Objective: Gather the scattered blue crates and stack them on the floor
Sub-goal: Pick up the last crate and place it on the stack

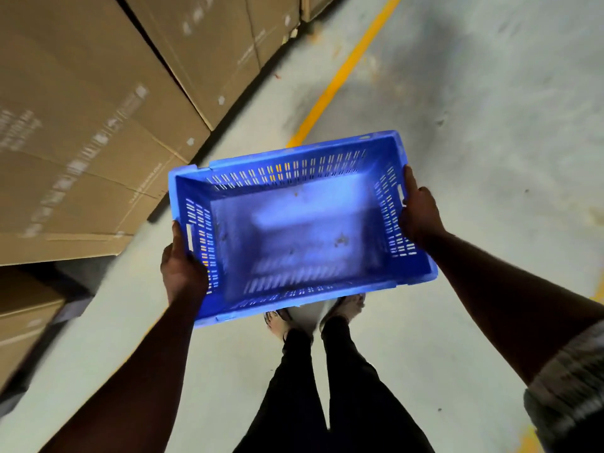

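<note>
- A rectangular blue plastic crate (pixel 299 228) with slotted walls is carried above the grey concrete floor (pixel 490 132).
- Left hand (pixel 181 269) and right hand (pixel 420 212) grip its short ends.
- Cardboard boxes (pixel 81 142) line the left.

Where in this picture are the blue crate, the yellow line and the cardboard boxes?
crate (pixel 294 230): head view, on its bare inner floor.
yellow line (pixel 338 76): head view, midway along the painted stripe.
boxes (pixel 81 125): head view, on the side face of the nearest big box.
</note>
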### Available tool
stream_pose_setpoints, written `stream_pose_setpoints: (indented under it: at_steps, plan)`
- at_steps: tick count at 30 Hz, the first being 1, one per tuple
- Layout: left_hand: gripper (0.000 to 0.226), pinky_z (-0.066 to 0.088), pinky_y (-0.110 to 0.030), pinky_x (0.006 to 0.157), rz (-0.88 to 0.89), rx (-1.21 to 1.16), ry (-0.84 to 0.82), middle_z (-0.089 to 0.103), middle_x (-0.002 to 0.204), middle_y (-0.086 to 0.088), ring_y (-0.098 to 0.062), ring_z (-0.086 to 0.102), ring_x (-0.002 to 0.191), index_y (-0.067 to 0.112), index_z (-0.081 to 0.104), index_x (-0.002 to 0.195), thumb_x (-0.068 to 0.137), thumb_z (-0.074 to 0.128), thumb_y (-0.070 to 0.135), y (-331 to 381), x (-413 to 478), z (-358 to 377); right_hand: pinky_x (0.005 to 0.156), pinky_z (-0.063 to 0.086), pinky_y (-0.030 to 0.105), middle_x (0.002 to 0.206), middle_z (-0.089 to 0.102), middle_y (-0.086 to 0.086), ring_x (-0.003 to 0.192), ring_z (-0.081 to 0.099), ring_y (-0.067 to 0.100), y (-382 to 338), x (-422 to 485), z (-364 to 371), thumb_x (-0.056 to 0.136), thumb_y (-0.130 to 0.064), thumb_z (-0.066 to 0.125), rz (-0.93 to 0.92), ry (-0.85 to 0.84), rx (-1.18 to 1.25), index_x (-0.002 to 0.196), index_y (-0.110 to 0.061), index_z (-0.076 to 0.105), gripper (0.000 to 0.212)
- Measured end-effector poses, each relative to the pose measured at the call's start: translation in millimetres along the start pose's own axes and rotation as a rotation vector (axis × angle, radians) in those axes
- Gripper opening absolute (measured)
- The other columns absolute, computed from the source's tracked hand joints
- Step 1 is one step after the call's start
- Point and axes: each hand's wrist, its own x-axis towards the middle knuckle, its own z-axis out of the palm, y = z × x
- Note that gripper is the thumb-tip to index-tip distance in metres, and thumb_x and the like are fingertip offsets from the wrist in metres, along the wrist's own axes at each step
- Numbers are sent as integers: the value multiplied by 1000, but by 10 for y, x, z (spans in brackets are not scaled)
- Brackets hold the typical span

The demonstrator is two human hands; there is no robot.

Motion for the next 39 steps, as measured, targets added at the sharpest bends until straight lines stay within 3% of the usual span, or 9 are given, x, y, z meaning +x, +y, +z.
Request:
stream_pose_setpoints:
  at_steps: [7, 11, 16, 24, 32, 36, 39]
  plan:
    - [76, 47, -43, 88, 115, 9, -84, 60, 112, -25, -41, 59, 96, 37, 23, 151, 85, 42, 3, 1167, -164, -258, 73, 39, 38, 105, 51, 28, 92, 55, 44, 570, -417, -982, 83, -1, 48, 104, 100, 48, 156, -29, 5, 89]
    - [77, 44, -42, 99, 164, 38, -123, 55, 129, -24, -39, 57, 114, 32, 27, 151, 83, 44, -1, 1741, -187, -291, 72, 39, 38, 103, 52, 28, 91, 55, 44, 921, -552, -1331, 84, -2, 48, 116, 168, 59, 156, -24, 7, 86]
    - [79, 49, -43, 88, 310, 100, -147, 59, 125, -24, -42, 60, 105, 29, 29, 151, 81, 48, -2, 2585, -197, -219, 73, 40, 40, 101, 57, 28, 93, 56, 46, 1503, -557, -1764, 82, -5, 43, 139, 275, 131, 156, -22, 15, 80]
    - [79, 47, -44, 94, 460, 76, -157, 59, 129, -22, -41, 60, 110, 27, 34, 149, 78, 51, -3, 3912, -382, 243, 71, 38, 36, 97, 58, 27, 89, 57, 43, 2454, -441, -2399, 81, -5, 45, 235, 435, 223, 154, -28, 18, 81]
    - [75, 43, -41, 100, 635, 71, -243, 54, 135, -22, -37, 55, 119, 21, 33, 150, 81, 52, -3, 5351, -248, 838, 73, 45, 44, 97, 62, 32, 89, 60, 48, 3190, -30, -3192, 80, -7, 47, 295, 554, 263, 153, -18, 27, 77]
    - [73, 42, -42, 102, 657, 90, -301, 54, 136, -21, -37, 55, 120, 18, 33, 150, 82, 50, 0, 6153, -84, 1246, 78, 48, 46, 105, 64, 31, 94, 61, 47, 3505, 352, -3562, 72, -15, 40, 322, 603, 288, 151, -12, 31, 79]
    - [74, 40, -39, 104, 687, 36, -372, 53, 137, -20, -35, 54, 122, 15, 34, 149, 79, 49, -5, 6887, 257, 1710, 85, 47, 46, 114, 62, 31, 102, 60, 47, 3744, 761, -3894, 83, -5, 46, 423, 610, 299, 152, -14, 29, 72]
